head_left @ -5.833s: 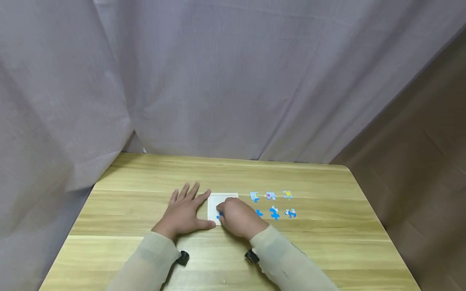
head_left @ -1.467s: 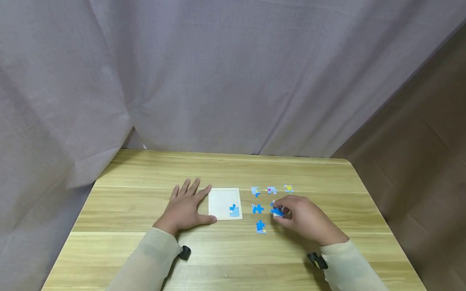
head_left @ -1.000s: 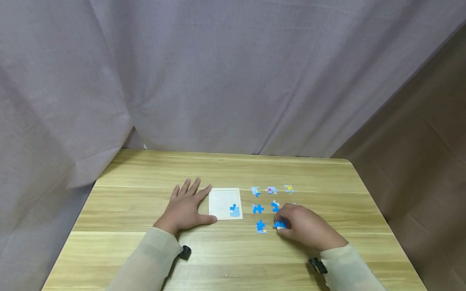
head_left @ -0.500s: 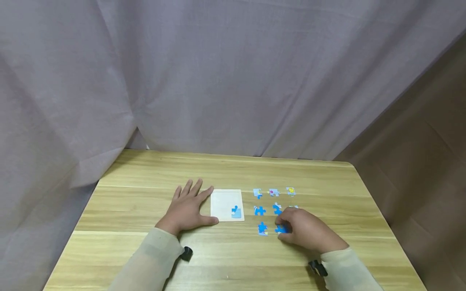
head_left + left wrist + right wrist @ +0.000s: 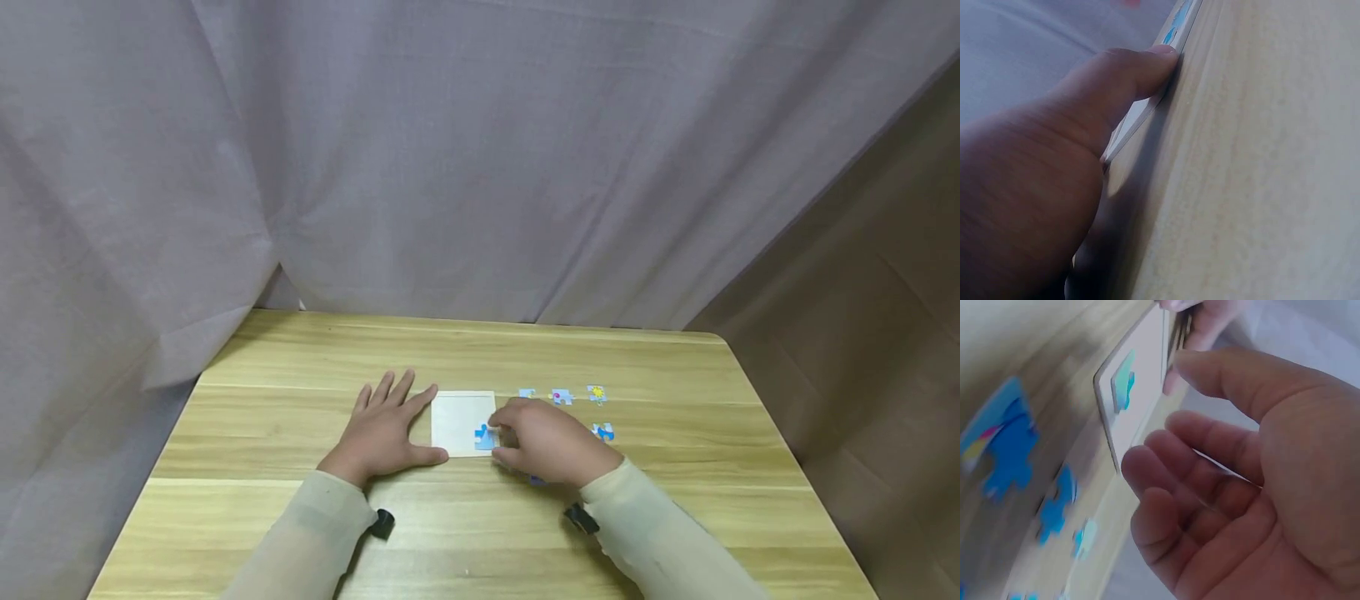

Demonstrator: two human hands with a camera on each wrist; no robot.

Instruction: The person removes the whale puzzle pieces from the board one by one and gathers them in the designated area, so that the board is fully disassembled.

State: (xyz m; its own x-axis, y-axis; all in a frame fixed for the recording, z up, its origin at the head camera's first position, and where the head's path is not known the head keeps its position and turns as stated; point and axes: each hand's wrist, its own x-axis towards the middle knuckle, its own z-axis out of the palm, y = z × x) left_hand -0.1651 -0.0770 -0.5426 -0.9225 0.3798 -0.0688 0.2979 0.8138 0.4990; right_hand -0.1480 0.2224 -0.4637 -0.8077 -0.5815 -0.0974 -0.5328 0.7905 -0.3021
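Note:
A white square puzzle board (image 5: pixel 453 417) lies flat on the table. In its near right corner sits a light-and-dark-blue jigsaw piece (image 5: pixel 484 438). My left hand (image 5: pixel 382 437) is spread beside the board, the thumb and index finger touching its left side; the left wrist view shows that thumb (image 5: pixel 1141 72) on the board's edge. Over the board's right edge hovers my right hand (image 5: pixel 551 442), fingertips close to the jigsaw piece. In the right wrist view, the right hand's fingers are loosely bent, with nothing between them and the thumb.
Loose pieces lie right of the board: one with a pink spot (image 5: pixel 562 397), one with a yellow sun (image 5: pixel 597 393), and a blue-and-white one (image 5: pixel 603 432). Others are partly behind my right hand, such as a large blue piece (image 5: pixel 1010 437). Grey curtain (image 5: pixel 450 167) hangs behind the table.
My right hand has let go of a blue piece in the nearest row at the right and moved left to the board. My left hand has stayed at the board's left side.

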